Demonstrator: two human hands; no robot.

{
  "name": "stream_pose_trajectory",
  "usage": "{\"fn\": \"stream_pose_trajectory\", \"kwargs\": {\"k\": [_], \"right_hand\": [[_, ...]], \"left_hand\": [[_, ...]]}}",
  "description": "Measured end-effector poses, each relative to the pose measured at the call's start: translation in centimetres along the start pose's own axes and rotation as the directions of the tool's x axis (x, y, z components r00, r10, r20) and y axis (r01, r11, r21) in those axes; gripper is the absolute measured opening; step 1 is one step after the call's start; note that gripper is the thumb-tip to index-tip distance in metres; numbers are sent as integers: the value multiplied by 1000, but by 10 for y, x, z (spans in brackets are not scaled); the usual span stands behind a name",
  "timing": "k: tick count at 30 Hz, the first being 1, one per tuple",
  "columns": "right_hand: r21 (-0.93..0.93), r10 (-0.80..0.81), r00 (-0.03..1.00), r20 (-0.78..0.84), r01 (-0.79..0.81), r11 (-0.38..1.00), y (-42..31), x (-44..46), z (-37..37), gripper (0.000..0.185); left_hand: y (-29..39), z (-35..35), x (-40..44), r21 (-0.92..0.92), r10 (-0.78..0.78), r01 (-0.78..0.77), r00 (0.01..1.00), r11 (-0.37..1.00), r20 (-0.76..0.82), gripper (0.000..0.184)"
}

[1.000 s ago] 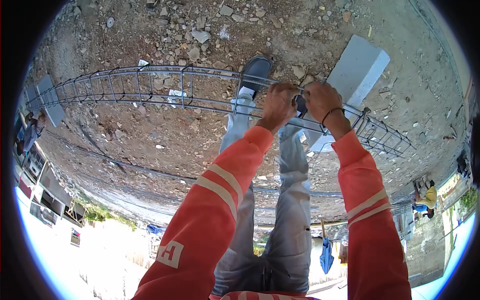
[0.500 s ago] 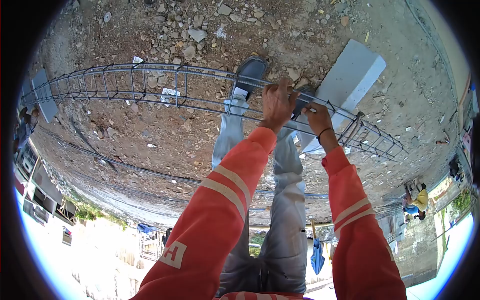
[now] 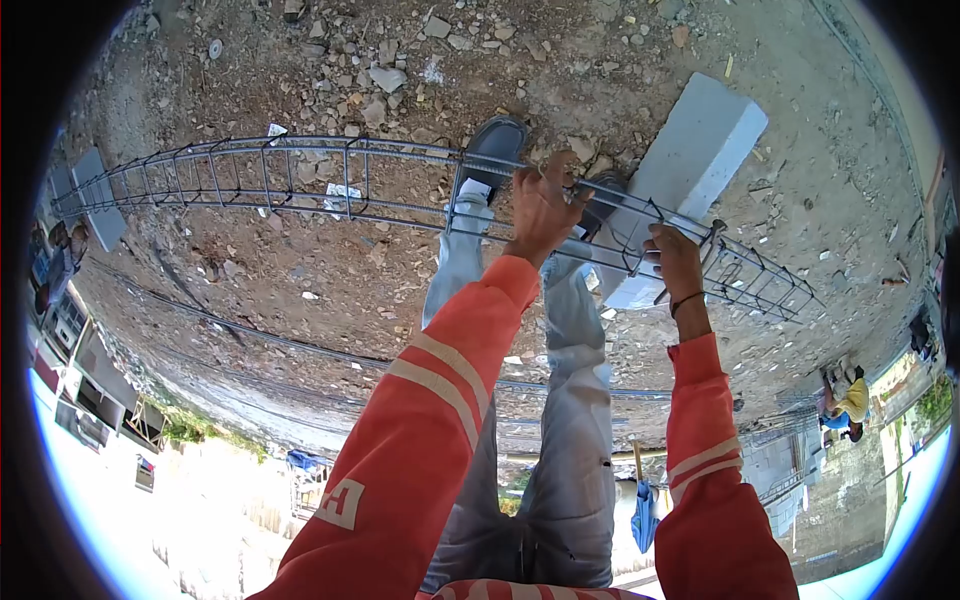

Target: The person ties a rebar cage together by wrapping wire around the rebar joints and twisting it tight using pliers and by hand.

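From where I stand, the rebar cage (image 3: pixel 455 190) is a long, narrow frame of ribbed grey bars ringed by dark stirrups, lying right under the person's fingers. The left hand (image 3: pixel 545 205) has its fingers parted and bent over the far bar; I can't tell how firmly they grip. The right hand (image 3: pixel 677 262) has its fingers curled narrow at the near bars, and whatever they pinch is hidden from me. A pale grey block (image 3: pixel 690 140) slants beneath the cage, just beyond the right fingers, crowding that stretch. The left shoe (image 3: pixel 495 145) sits just past the left fingers, while the right shoe (image 3: pixel 603 200) shows between the hands, both partly crossed by bars. Rubble (image 3: pixel 388 78) litters the dirt farther beyond. The cage's long axis runs sideways past both hands, one end reaching a grey slab (image 3: pixel 98 190) well left of the fingers, the other angling rightward and closer to the person's side.
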State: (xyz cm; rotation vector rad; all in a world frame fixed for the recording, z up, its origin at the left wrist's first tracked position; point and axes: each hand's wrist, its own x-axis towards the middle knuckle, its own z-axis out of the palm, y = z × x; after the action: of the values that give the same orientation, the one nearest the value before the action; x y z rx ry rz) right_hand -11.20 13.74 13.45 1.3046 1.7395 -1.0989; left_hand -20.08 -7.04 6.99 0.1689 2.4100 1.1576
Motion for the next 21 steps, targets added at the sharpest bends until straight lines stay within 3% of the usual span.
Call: {"fn": "stream_pose_trajectory", "kwargs": {"k": [1,2,4,7,9,13,14,15,16,17,19,20,21], "right_hand": [[-298,-122,971,-206,56,953,29,8,-13,35],[-458,-278,868,-412,66,886,76,26,-22,46],[-475,-173,835,-522,-117,872,120,40,-45,65],[-535,-299,831,-470,1,845,144,54,-42,71],[-549,-270,793,-546,-95,831,144,54,-35,75],[-471,-215,794,-569,-100,877,126,42,-24,73],[-560,-210,790,-575,-194,805,115,34,-19,71],[-640,-206,789,-579,-284,714,110,30,-16,68],[-649,-211,794,-570,-278,709,114,35,-18,68],[-621,-172,800,-574,-289,728,116,42,-22,64],[-620,-156,806,-570,-298,725,113,43,-24,53],[-627,-164,805,-570,-297,720,112,45,-26,53],[-654,-211,817,-537,-245,716,115,49,-28,49]], "left_hand": [[-1,4,-2,23,-17,18,999,1000,-41,51],[-3,7,-3,25,-18,19,999,1000,-43,51],[-7,10,-3,-15,-49,48,997,999,-53,49],[-6,5,3,-61,-166,170,984,984,68,50],[-4,1,5,-38,-162,164,985,986,57,48],[2,-4,7,-48,-226,231,969,972,103,50],[5,-1,5,-50,-226,232,969,972,96,50],[9,3,-2,50,-110,115,990,992,-91,53],[13,6,-11,170,24,21,966,985,-258,56],[15,8,-21,169,13,32,964,985,-264,56],[20,13,-38,167,-131,202,924,965,-359,45],[19,19,-42,159,-137,207,921,965,-364,45],[10,30,-50,-145,-313,283,911,948,-267,37]]}}
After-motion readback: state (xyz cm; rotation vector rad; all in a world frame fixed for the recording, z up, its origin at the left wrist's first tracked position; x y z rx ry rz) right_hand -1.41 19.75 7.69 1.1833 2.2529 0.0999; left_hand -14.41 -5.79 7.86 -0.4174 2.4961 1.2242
